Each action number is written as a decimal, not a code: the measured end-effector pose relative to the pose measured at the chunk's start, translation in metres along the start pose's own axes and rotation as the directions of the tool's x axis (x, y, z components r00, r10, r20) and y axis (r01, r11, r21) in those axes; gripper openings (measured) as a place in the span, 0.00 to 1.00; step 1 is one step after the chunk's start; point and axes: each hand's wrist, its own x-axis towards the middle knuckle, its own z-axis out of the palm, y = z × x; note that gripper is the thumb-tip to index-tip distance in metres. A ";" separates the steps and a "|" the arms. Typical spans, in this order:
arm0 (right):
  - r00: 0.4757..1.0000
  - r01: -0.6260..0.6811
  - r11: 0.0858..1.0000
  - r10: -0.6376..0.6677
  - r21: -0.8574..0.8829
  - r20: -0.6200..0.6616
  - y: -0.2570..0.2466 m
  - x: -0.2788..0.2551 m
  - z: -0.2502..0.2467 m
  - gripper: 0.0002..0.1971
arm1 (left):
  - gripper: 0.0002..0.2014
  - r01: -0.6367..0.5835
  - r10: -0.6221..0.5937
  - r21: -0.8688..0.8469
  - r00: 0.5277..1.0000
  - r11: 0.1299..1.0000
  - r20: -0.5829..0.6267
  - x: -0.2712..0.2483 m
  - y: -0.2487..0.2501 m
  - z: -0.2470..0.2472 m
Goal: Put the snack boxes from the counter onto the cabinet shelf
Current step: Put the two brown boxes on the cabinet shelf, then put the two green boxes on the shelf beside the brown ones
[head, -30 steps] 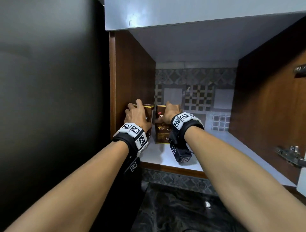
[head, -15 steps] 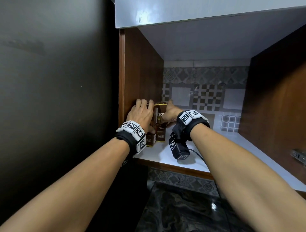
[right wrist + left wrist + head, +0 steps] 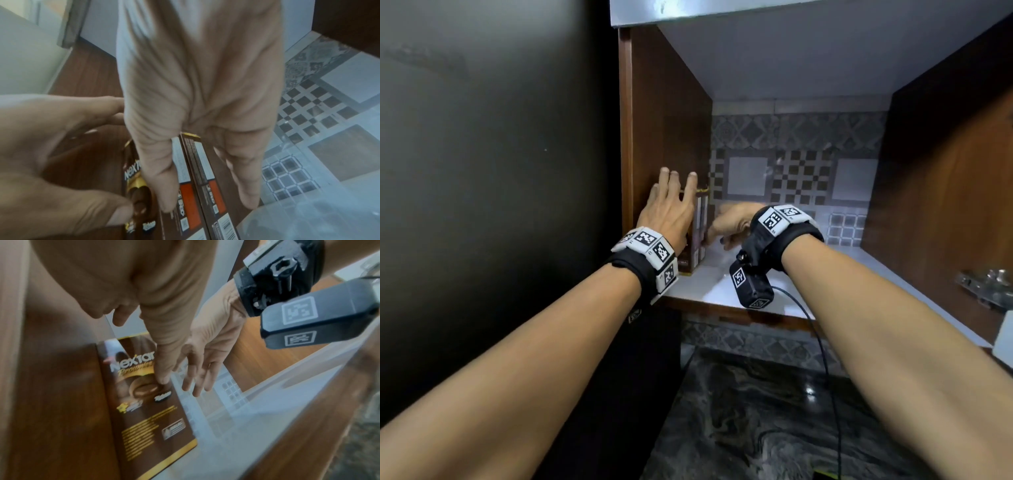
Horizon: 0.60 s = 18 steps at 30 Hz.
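Observation:
Two brown snack boxes [image 3: 698, 236] stand upright side by side on the white cabinet shelf [image 3: 739, 291], hard against the left wooden wall. My left hand [image 3: 674, 192] is in front of them with straight fingers. In the left wrist view its thumb touches the printed front of the near box [image 3: 148, 410]. My right hand [image 3: 714, 236] hovers at the boxes' right side with relaxed, straight fingers and holds nothing. The right wrist view shows the narrow sides of both boxes [image 3: 193, 186] under that hand [image 3: 205, 206].
A dark flat panel [image 3: 482, 171] rises left of the cabinet. The shelf runs free to the right, as far as the brown right wall [image 3: 928, 178] and a metal hinge [image 3: 983, 284]. Below lies a dark marbled counter [image 3: 756, 428]. A black cable [image 3: 822, 342] hangs from my right wrist.
A second ago each hand gripped a box, the two standing apart. The boxes came together against the left wall, and both hands have let go and straightened their fingers.

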 end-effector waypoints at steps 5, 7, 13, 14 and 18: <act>0.988 0.015 0.965 0.026 0.262 -0.151 0.016 -0.076 0.001 0.26 | 0.38 -0.049 0.007 -0.308 0.990 0.950 -0.139 -0.050 0.022 -0.025; 0.967 0.075 0.932 0.019 0.355 -0.255 0.025 -0.113 0.009 0.36 | 0.30 -0.063 -0.017 -0.423 0.983 0.904 -0.182 -0.079 0.036 -0.031; 0.895 0.118 0.884 0.102 0.452 -0.433 0.072 -0.214 0.074 0.05 | 0.23 0.015 -0.077 -0.584 0.994 0.812 -0.082 -0.174 0.080 -0.004; 0.901 0.066 0.899 0.133 0.433 -0.413 0.083 -0.225 0.091 0.04 | 0.23 0.078 -0.091 -0.591 0.996 0.803 0.008 -0.189 0.088 0.010; 0.935 -0.254 0.918 0.314 0.306 -0.166 0.151 -0.231 0.170 0.07 | 0.26 0.360 -0.111 -0.517 0.886 0.777 0.450 -0.245 0.122 0.072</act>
